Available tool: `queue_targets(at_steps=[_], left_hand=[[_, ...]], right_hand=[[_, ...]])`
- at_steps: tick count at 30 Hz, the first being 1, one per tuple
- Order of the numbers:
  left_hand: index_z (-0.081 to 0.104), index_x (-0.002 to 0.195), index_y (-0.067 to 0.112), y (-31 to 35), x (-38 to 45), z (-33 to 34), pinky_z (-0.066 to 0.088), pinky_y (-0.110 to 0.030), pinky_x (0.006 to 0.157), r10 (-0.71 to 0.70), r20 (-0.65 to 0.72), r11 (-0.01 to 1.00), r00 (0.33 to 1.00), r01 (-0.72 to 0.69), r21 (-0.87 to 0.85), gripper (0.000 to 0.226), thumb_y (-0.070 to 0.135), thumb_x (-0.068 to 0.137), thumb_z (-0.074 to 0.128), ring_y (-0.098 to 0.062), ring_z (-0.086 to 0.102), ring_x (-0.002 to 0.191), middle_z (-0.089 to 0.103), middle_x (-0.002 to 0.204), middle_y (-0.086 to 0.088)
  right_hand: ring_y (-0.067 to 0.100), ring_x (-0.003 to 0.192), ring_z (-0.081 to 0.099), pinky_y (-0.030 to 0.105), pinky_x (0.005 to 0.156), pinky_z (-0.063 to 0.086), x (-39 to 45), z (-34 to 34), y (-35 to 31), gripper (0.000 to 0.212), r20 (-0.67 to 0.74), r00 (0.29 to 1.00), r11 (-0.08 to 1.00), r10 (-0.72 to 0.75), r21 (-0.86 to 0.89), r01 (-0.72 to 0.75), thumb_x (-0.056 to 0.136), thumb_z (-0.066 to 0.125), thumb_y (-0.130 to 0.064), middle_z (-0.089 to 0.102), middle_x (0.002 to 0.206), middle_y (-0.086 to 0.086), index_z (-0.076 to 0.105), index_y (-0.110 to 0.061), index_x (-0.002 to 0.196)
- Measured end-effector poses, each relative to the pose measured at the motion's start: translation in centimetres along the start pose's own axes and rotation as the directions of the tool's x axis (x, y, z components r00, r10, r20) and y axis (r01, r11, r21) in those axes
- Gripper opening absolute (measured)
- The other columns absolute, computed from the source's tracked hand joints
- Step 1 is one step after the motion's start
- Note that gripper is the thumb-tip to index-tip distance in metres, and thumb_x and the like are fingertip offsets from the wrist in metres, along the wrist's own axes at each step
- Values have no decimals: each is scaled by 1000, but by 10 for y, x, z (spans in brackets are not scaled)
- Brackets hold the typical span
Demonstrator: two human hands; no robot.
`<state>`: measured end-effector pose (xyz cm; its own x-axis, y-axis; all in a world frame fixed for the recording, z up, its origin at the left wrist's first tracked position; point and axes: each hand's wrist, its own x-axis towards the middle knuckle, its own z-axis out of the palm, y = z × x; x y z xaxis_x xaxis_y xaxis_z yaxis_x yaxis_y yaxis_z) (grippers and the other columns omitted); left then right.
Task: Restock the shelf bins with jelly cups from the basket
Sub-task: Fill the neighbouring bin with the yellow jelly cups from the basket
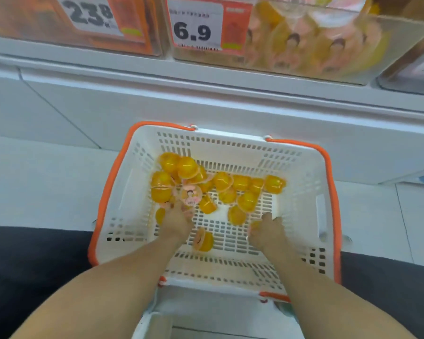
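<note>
1. Head view, and both arms are down inside the white basket (301, 182) with the orange handles, which sits on the floor against the base of the shelf unit.

2. Left hand (178, 220) is at the near edge of the main heap of jelly cups (186, 167). Its fingertips are in among the cups, touching one lying lid-up with a pink label (190, 196). The fingers are blurred, so I cannot tell whether they are curled round a cup or just reaching.

3. Right hand (267, 228) is over on the sparser side. There is yellow under its fingers, a small cup (255, 225), and it looks like the fingers are closing round it, though the blur makes that a judgement.

4. Where the goods lie: the cups are piled toward the far left of the basket floor, straight ahead of the left hand, with a thinner row trailing right. A loose cup (203, 239) lies on its side between the two wrists, lid toward the left.

5. The key relation: the heap is nearer the left hand, the strays nearer the right. Each hand has its own pickings without crossing.

6. Destination is up and ahead: the clear shelf bin (353, 69) behind the 6.9 price tag (194, 26), already holding matching cups. It sits up and to the right, so the right hand likely has the shorter lift.
</note>
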<state>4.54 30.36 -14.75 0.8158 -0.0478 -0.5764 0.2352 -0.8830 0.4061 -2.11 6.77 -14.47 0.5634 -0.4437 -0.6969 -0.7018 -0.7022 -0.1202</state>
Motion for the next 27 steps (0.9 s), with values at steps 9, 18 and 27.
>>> queue_targets(at_steps=[9, 18, 27], left_hand=[[48, 76, 17, -7, 6, -5, 50, -30, 55, -175, 150, 933, 973, 213, -290, 26, 15, 91, 68, -19, 63, 68, 55, 74, -2], [61, 124, 15, -7, -18, -71, 47, -30, 65, 161, 596, 366, 787, 513, -777, 75, 36, 59, 92, -19, 59, 71, 68, 95, -10], [67, 91, 0, 70, -45, -162, 51, -28, 45, 374, 510, 314, 774, 412, -855, 37, 18, 60, 73, -33, 67, 67, 68, 88, -20]], right_hand=[[27, 116, 55, 35, 98, 50, 4, 33, 13, 87, -25, 985, 978, -173, 112, 175, 75, 84, -23, 27, 143, 6, 32, -33, 145], [24, 87, 72, 34, 72, 60, -17, -4, -33, 45, 443, 894, 729, 71, 588, -349, 81, 75, -37, 61, 93, -1, 56, -21, 118], [26, 79, 68, 34, 69, 49, -75, -106, -103, 48, 320, 705, 141, -632, 943, -302, 84, 63, -52, 70, 106, 18, 63, -10, 108]])
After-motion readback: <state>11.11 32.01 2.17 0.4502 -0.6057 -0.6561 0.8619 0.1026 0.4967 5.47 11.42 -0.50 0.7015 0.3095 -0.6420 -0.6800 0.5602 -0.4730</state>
